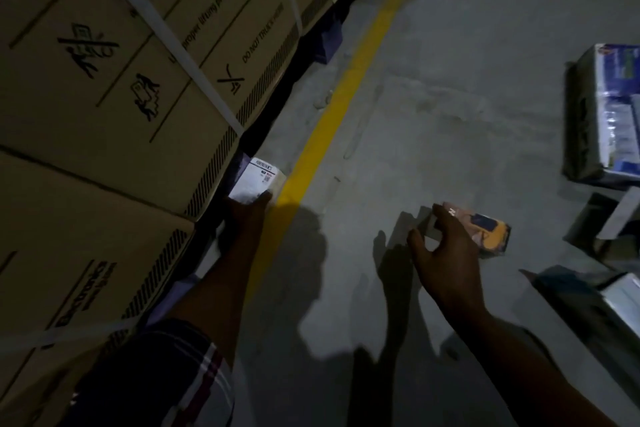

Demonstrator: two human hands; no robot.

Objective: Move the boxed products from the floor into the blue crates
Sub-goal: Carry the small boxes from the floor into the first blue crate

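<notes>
A small white product box [258, 180] with dark print lies at the foot of the stacked cartons, beside the yellow floor line. My left hand [246, 218] grips its near end. A second small box [485, 232], orange and brown, lies on the grey floor to the right. My right hand [440, 246] curls over its left end, thumb on the near side and fingers on the far side. No blue crate shows in this view.
Tall strapped cardboard cartons [114, 87] on pallets fill the left side. A yellow line [332, 121] runs along the floor. More boxed goods stand at the right edge: a wrapped blue-and-white pack [613, 107] and grey boxes [609, 305]. The lighting is dim.
</notes>
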